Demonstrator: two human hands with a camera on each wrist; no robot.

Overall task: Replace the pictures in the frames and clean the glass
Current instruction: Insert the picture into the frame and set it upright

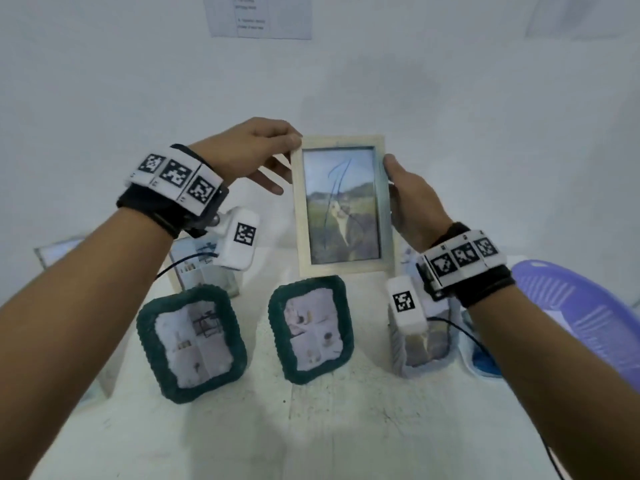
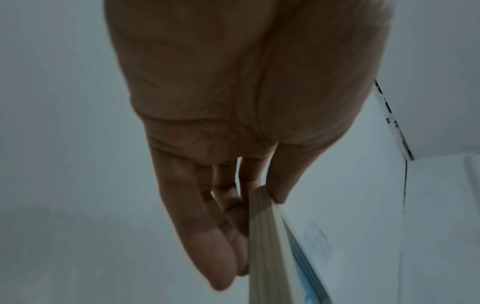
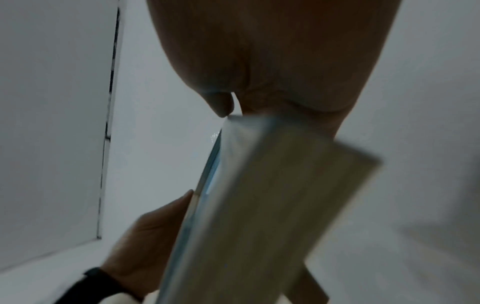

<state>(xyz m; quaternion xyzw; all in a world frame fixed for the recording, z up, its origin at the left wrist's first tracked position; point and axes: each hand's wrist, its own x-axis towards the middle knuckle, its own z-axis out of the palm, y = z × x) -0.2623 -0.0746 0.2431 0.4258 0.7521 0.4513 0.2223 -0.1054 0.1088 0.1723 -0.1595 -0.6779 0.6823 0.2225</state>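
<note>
I hold a light wooden picture frame (image 1: 343,206) upright above the table, its glass facing me, with a landscape photo and a dark scribble on the glass. My left hand (image 1: 273,150) pinches the frame's top left corner, thumb in front and fingers behind; the left wrist view shows the frame edge (image 2: 265,242) between thumb and fingers. My right hand (image 1: 405,195) grips the frame's right side, thumb on the front; the frame's side (image 3: 259,205) fills the right wrist view. Two green knitted frames (image 1: 192,341) (image 1: 311,327) stand on the table below.
A white frame (image 1: 420,344) stands under my right wrist, another pale frame (image 1: 204,268) behind my left wrist. A purple plastic basket (image 1: 585,313) sits at the right edge, a blue item (image 1: 485,362) beside it. The white wall (image 1: 485,133) is close behind the table (image 1: 329,427).
</note>
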